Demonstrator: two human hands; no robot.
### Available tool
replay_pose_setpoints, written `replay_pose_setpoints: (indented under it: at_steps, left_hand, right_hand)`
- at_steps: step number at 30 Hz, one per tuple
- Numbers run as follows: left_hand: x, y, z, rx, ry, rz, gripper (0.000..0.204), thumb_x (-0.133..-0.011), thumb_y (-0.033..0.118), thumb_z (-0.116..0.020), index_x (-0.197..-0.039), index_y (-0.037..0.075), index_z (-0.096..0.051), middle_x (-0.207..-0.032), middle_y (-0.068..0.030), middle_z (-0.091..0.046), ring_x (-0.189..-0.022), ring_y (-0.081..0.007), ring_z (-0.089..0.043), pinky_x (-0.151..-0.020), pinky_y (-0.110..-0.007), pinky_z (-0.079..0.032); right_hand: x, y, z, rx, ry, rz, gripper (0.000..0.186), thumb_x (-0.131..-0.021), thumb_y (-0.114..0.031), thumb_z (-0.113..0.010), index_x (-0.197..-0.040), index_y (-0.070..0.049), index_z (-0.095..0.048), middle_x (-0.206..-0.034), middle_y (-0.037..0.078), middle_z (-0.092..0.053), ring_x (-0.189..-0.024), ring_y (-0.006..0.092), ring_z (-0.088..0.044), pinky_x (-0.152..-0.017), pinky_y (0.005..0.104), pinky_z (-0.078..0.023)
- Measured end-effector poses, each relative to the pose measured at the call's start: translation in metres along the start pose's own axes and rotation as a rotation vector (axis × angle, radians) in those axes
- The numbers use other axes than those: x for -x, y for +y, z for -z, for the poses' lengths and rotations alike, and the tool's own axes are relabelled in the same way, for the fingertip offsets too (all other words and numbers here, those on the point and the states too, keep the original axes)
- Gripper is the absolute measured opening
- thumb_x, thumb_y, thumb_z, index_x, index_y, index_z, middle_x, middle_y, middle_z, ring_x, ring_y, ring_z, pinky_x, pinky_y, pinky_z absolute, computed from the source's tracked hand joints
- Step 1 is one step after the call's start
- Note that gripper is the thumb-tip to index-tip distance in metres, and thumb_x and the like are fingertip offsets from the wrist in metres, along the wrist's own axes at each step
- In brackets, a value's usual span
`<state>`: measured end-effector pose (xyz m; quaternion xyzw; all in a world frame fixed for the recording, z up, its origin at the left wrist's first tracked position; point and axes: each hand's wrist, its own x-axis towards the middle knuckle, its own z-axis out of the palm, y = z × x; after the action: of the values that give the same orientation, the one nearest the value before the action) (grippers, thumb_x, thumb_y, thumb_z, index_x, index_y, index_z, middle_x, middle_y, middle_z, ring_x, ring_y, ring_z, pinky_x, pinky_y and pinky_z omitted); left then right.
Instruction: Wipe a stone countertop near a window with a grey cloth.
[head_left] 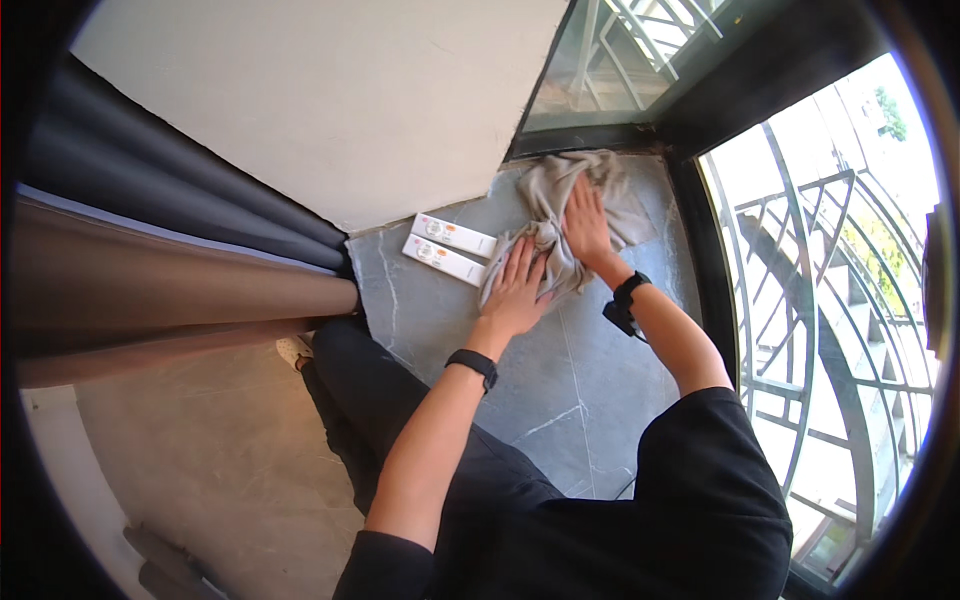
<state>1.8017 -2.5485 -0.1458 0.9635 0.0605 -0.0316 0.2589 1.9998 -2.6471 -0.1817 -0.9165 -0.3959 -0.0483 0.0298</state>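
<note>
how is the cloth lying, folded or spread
Crumpled, partly spread: the grey cloth shows bunched wrinkles around the left hand and right hand.

No legible text; white remotes bear small marks, perhaps lettering, too tiny to read.

Black short-sleeved top, sleeves loose; dark trousers; pale shoe, partly hidden. Left hand bare, black band at wrist. Right hand bare, black wrist strap with boxy dark piece
</note>
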Motion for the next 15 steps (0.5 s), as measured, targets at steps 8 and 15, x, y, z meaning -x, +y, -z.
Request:
replay_pose_setpoints:
  at_steps: [8,15]
  left_hand:
    - [0.01,0.003,0.007,0.027,-0.052,-0.028,0.078,-0.095,0.042,-0.056,-0.155,0.005,-0.024,-0.165,-0.021,-0.004,-0.153,-0.0354,-0.002,-0.123,-0.049,-0.009]
    - [0.011,0.002,0.007,0.014,-0.022,-0.035,0.069,-0.097,0.036,-0.052,-0.153,0.002,-0.029,-0.164,-0.0219,-0.008,-0.153,-0.036,-0.004,-0.122,-0.049,-0.01]
  right_hand:
    - [-0.003,0.016,0.046,-0.222,-0.068,0.598,0.06,-0.097,-0.029,-0.041,-0.151,-0.003,-0.034,-0.16,0.016,-0.029,-0.151,0.0283,-0.021,-0.123,0.0465,-0.014]
    - [-0.052,0.014,0.035,-0.279,-0.116,0.869,0.066,-0.091,-0.026,-0.05,-0.15,0.001,-0.034,-0.159,0.019,-0.031,-0.149,0.0315,-0.025,-0.122,0.0462,-0.02]
